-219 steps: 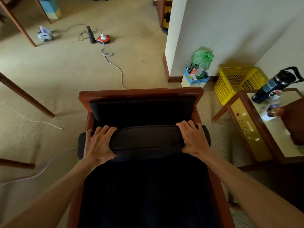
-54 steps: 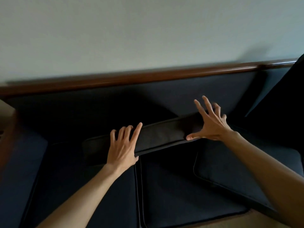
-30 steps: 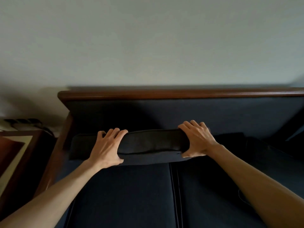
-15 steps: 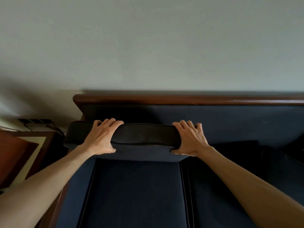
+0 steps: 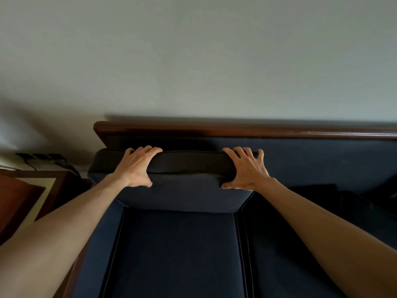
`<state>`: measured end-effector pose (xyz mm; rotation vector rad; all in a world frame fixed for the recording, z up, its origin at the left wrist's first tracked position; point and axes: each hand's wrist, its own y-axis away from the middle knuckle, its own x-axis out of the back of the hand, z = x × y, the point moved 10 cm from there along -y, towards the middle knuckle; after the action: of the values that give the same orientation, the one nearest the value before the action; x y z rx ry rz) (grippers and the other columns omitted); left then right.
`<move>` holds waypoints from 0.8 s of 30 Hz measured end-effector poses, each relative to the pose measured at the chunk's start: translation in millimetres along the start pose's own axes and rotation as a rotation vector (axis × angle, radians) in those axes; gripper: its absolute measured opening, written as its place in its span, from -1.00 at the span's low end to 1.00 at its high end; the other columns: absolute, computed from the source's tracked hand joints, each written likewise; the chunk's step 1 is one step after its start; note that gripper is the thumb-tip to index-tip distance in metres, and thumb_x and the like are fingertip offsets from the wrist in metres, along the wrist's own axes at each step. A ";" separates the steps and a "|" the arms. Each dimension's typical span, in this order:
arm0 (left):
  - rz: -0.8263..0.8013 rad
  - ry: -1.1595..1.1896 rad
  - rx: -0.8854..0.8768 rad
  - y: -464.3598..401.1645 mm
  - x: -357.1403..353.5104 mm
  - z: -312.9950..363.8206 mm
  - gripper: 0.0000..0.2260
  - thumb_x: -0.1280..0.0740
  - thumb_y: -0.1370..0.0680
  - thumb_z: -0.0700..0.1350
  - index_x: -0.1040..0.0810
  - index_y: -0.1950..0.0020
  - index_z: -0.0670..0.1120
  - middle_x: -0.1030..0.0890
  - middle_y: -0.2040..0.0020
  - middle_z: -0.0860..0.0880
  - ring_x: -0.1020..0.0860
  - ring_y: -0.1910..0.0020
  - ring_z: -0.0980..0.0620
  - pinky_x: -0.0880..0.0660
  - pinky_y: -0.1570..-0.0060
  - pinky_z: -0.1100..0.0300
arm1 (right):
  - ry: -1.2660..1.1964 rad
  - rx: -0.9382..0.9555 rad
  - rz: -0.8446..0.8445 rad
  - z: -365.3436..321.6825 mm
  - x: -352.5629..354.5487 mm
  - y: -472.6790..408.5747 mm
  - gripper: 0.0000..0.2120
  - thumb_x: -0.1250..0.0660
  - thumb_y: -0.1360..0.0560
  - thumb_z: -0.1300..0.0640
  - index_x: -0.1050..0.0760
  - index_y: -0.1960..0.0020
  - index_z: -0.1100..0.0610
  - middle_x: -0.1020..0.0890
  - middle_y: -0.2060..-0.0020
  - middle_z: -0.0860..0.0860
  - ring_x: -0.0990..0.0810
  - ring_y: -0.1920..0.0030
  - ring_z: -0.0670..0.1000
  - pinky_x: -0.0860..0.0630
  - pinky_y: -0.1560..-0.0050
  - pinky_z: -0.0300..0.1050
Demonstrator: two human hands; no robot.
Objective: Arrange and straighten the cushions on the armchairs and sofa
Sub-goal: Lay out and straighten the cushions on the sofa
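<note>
A dark navy back cushion [image 5: 187,186] stands on its edge at the left end of the sofa [image 5: 322,160], leaning towards the backrest. My left hand [image 5: 137,166] grips its top edge on the left, fingers curled over the top and thumb on the front. My right hand [image 5: 245,168] grips the top edge on the right in the same way. Below lie the navy seat cushions [image 5: 176,252]. The sofa's wooden top rail [image 5: 236,129] runs behind the cushion.
A wooden side table [image 5: 23,196] with a pale inset top stands left of the sofa. A power strip with cables [image 5: 40,157] lies behind it by the wall. Another dark cushion [image 5: 365,203] lies on the seat at the right.
Both hands have carried the cushion up and back towards the backrest at the sofa's left end, and it now stands more upright. The view has moved closer.
</note>
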<state>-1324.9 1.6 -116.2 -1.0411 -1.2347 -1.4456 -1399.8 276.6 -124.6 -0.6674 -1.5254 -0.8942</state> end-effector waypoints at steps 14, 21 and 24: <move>-0.097 -0.004 0.040 -33.0 1.2 -26.3 0.08 -0.63 -0.21 0.05 -0.04 -0.57 0.09 -0.24 -0.51 -0.02 -0.19 -0.50 -0.09 0.00 -0.49 -0.20 | -0.085 -0.068 -0.018 14.3 1.9 -33.9 0.04 -0.41 -0.20 -0.46 -0.03 -0.53 -0.17 -0.29 -0.42 0.01 -0.24 -0.43 0.15 -0.33 -0.23 0.38; -0.066 0.003 0.205 -50.1 -5.2 -46.4 0.04 -0.55 -0.37 0.03 0.15 -0.58 0.15 0.08 -0.61 0.02 0.14 -0.58 -0.05 0.13 -0.47 -0.28 | -0.126 -0.151 -0.024 26.2 -6.0 -47.8 -0.13 -0.27 -0.49 -0.32 0.14 -0.59 -0.13 0.10 -0.59 0.00 0.21 -0.58 0.13 -0.11 -0.34 0.55; -0.094 -0.010 0.214 -52.6 -8.7 -47.3 0.04 -0.55 -0.37 0.03 0.15 -0.58 0.14 0.09 -0.61 0.02 0.15 -0.58 -0.06 0.13 -0.46 -0.29 | -0.112 -0.141 -0.027 24.9 -9.3 -47.7 -0.14 -0.24 -0.51 -0.31 0.17 -0.59 -0.10 0.11 -0.59 0.02 0.21 -0.58 0.16 -0.11 -0.38 0.51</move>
<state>-1376.0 -41.2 -141.2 -0.8566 -1.4278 -1.3458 -1451.3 272.3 -142.2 -0.8116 -1.5836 -1.0060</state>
